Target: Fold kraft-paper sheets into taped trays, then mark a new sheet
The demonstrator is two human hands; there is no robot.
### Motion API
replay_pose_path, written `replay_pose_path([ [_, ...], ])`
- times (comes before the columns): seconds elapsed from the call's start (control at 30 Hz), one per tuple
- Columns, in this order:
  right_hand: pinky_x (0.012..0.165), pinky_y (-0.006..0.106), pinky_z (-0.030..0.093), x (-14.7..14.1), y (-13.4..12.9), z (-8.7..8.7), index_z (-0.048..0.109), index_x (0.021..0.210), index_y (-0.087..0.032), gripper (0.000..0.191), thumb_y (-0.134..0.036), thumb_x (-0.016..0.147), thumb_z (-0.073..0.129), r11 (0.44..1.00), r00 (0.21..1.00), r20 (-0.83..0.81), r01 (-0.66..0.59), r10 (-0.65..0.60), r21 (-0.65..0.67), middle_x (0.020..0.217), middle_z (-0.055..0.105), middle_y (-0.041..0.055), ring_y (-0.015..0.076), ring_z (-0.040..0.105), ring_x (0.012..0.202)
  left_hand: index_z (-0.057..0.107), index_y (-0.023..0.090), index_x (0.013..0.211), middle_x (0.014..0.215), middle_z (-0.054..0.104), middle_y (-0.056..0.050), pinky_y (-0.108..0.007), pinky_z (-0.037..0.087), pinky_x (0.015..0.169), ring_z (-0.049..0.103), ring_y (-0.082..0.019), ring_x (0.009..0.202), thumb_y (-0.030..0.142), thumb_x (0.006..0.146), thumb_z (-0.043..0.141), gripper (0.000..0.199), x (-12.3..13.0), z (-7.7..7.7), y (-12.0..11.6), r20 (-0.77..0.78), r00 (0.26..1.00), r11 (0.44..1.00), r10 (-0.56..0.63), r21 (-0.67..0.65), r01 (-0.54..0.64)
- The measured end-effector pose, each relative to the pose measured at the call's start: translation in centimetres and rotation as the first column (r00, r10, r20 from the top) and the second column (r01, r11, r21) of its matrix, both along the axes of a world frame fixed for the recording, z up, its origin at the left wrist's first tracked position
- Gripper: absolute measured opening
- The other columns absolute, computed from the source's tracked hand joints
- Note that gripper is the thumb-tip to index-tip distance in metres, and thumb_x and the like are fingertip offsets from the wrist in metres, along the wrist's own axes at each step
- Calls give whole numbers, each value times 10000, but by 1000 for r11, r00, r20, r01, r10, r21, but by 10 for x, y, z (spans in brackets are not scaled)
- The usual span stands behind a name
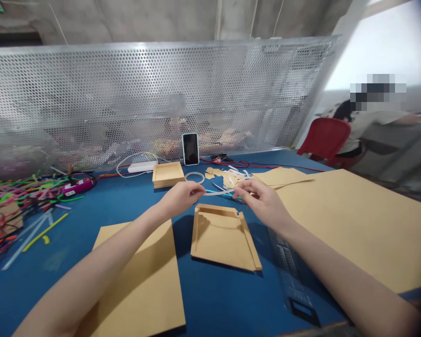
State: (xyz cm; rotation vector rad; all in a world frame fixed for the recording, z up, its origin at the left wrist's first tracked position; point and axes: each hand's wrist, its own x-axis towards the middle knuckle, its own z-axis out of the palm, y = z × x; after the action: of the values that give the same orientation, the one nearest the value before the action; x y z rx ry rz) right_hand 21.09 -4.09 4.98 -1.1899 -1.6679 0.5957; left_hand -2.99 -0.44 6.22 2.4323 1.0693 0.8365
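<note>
A thin whitish strip [218, 193], which looks like tape, stretches between my two hands above the blue table. My left hand [183, 199] pinches its left end, and the fingers of my right hand [261, 199] close on the other end. Just below and nearer to me lies a partly folded brown cardboard tray [222, 238], with raised edges at the back and sides. A roll of tape [194, 177] lies flat behind my left hand. Pens [217, 187] rest behind the strip, partly covered by my right hand.
Brown card sheets lie left [157, 281] and right [361, 224]. A clear ruler [289, 267] sits under my right forearm. Behind are stacked trays [168, 173], a phone [190, 149] and paper scraps [228, 178]. Colourful craft stems [38, 187] cover the left. A person [358, 121] sits far right.
</note>
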Motion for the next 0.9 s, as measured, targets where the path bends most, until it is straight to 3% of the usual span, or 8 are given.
replay_pose_path([
  [0.2,582,298,450,1,1,1,596,831,-194,270,-463,806,596,999,999,2,32,-32,-39,726,694,52,190,623,667,693,175,855,867,669,-41,-273,460,739,602,-177,805,155,862,565,129,-1,-2,4,-37,998,998,44,36,-43],
  [0.47,605,294,465,10,8,-8,630,787,-199,228,-423,796,589,991,988,154,-1,22,-135,759,703,42,178,620,678,649,168,816,845,645,-39,-267,457,726,600,-177,793,142,846,548,108,0,-8,4,-83,995,998,62,3,-62],
  [0.7,509,265,398,11,8,-9,650,729,-195,282,-472,764,612,974,961,277,52,11,-220,668,669,18,153,562,581,636,168,788,799,660,-33,-266,457,693,604,-176,754,251,871,556,142,2,-24,8,-86,992,993,97,-60,-102],
  [0.9,551,269,410,4,3,-3,650,647,-193,176,-341,739,623,964,896,444,119,-2,-236,674,682,29,172,592,626,628,172,751,823,647,-34,-282,457,718,596,-188,790,269,844,599,138,5,-38,8,-71,985,986,157,-42,-161],
])
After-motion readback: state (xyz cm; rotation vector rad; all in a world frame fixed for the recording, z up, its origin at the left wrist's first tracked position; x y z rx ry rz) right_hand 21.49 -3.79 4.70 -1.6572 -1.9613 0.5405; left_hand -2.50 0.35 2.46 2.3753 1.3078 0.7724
